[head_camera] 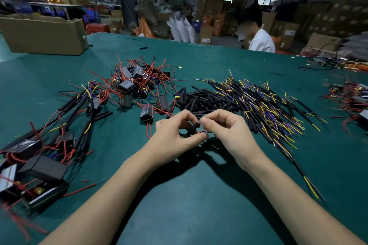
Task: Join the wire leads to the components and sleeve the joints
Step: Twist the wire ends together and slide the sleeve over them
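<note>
Both forearms over green worktop (pixel 199 195). Left hand (pixel 175 135) pinching short black sleeve (pixel 194 126) between thumb and forefinger. Right hand (pixel 225 127) pinching thin red wire (pixel 204 131) at sleeve end, fingertips of both hands nearly touching. Heap of loose black sleeves (pixel 207 101) just beyond hands. Bundle of yellow and purple leads (pixel 268 103) right of right hand. Black boxed components with red wires (pixel 137 83) beyond left hand.

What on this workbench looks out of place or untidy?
Little stands out. A stray black sleeve lies alone on the far green table, apart from the sleeve pile, and a short red wire offcut lies loose near the left forearm.
</note>
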